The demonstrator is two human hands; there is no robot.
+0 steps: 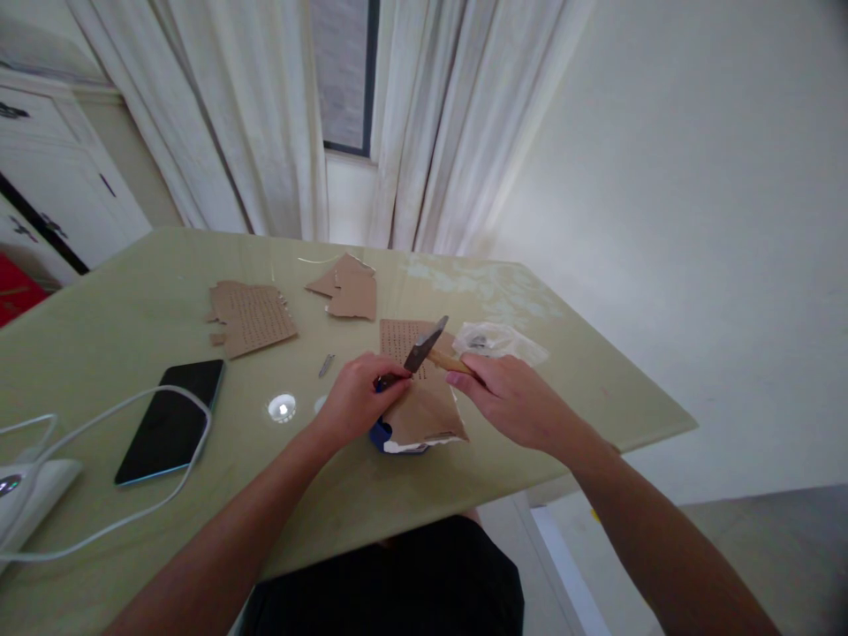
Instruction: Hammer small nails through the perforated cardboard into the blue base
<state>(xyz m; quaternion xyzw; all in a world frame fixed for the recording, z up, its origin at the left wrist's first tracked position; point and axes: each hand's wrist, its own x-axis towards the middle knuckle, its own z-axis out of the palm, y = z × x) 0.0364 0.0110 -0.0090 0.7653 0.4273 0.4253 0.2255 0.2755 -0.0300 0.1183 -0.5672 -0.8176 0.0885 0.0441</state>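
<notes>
My right hand [513, 397] grips the knife [427, 347] by its wooden handle while my left hand [358, 397] pinches the torn cardboard packet [424, 411] on the table [132, 309].

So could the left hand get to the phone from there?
Probably yes. The phone lies on the table just left of the left hand, with only bare tabletop between. But that hand is shut on the cardboard, so it would have to let go.
</notes>
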